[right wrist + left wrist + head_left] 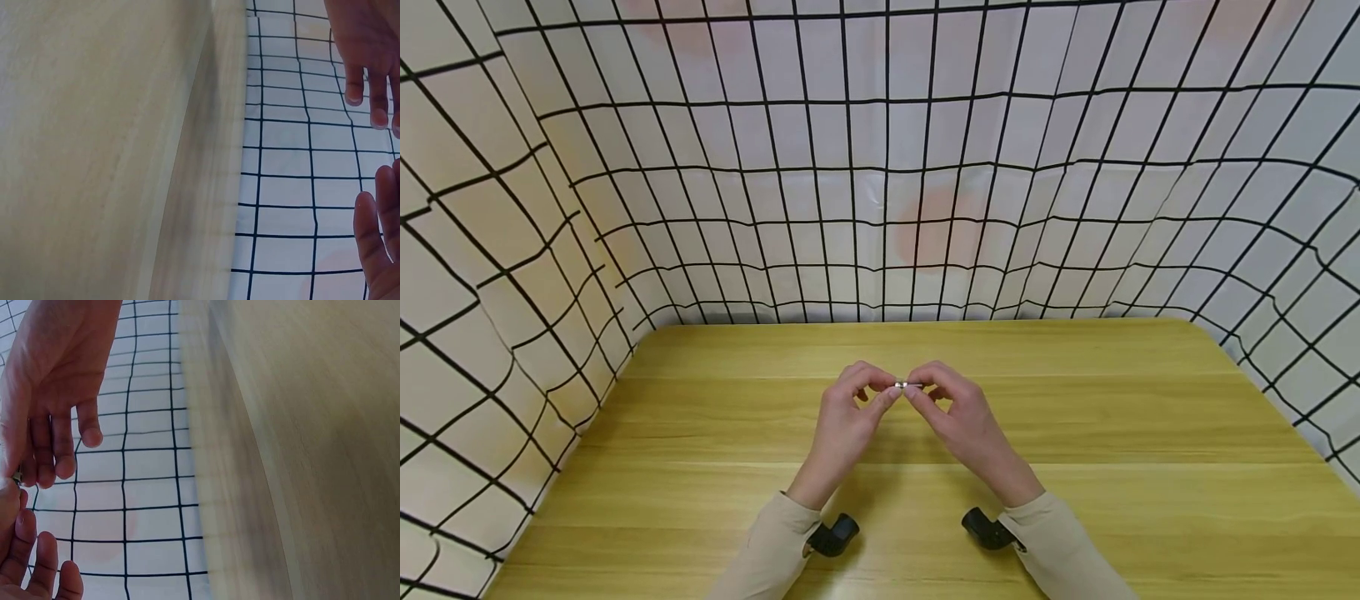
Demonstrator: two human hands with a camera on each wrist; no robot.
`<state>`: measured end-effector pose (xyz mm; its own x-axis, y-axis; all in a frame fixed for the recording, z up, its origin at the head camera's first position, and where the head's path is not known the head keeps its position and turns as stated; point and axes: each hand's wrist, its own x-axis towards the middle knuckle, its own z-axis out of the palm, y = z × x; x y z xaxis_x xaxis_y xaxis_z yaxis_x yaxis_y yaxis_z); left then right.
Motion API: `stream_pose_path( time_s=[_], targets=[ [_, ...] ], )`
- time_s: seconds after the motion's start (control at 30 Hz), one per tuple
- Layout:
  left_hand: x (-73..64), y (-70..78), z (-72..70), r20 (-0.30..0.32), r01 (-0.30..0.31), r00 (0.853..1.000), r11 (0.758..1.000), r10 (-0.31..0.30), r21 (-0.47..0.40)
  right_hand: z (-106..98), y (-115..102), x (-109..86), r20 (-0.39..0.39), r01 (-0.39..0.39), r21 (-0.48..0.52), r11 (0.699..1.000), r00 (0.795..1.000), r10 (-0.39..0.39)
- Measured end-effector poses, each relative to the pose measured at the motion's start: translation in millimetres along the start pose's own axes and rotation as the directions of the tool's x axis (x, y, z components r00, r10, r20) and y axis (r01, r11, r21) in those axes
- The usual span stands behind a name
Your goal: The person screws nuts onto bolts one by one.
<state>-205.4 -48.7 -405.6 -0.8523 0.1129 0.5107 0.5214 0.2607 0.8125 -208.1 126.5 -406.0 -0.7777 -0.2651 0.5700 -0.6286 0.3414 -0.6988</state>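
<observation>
A small shiny metal piece [914, 385] with a thin, rod-like part lies level between the fingertips of both hands. It looks like a small screw or pin, but it is too small to be sure. My left hand [844, 417] pinches its left end between thumb and index finger. At the other end, the thumb and index finger of my right hand [964, 414] grip the thin part. In the left wrist view, a glint of the metal piece [17, 478] shows at the left edge where the fingertips meet. The right wrist view shows only outer fingers, with the piece out of sight.
Both hands are above a wooden table [700, 483]. A white cloth with a black grid [865, 192] rises behind the table and along its sides. Black curved wrist mounts [835, 535] stick out from the beige sleeves [775, 542].
</observation>
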Motion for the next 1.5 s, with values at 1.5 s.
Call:
stream_pose_path(
  time_s=[1.5],
  targets=[
    [0.7, 1.2, -0.5, 0.005, 0.003, 1.000, 1.000, -0.003, -0.015, -6.1, 12.0, -0.2, 0.063, 0.019, 0.000, 1.000, 0.998, -0.019]
  ],
)
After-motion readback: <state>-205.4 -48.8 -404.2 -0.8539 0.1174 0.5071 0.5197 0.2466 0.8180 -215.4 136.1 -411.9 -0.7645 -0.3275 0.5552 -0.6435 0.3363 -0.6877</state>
